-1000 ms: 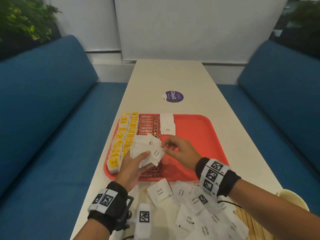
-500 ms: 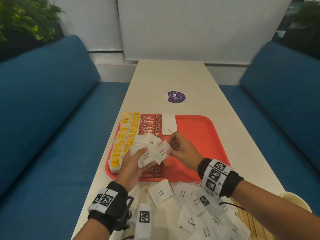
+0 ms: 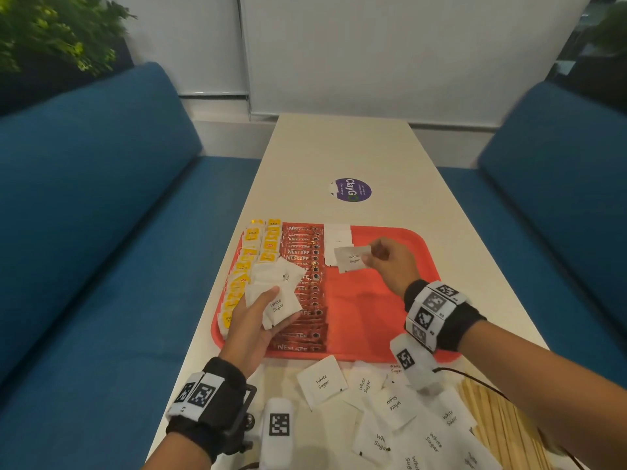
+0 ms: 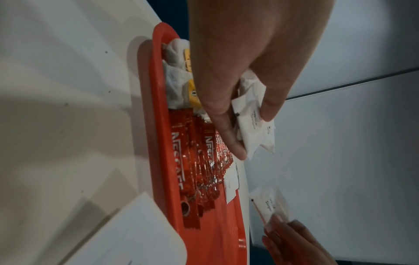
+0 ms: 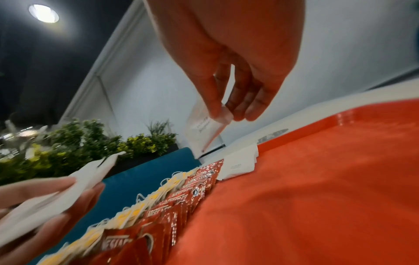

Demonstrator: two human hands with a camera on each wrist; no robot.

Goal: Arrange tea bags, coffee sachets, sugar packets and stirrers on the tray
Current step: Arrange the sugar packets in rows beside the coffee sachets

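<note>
One sugar packet (image 3: 351, 258) is being pinched by the right hand (image 3: 390, 262) just above the sugar row (image 3: 337, 237); a packet stack (image 3: 276, 300) is being gripped by the left hand (image 3: 252, 325).

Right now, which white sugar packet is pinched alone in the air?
The single packet pinched by the right hand over the tray's far sugar row. The left hand grips a bunch; the rest lie loose on the table.

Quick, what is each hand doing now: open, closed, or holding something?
Left hand: closed, holding a stack of sugar packets.
Right hand: closed, pinching one sugar packet above the tray.
</note>
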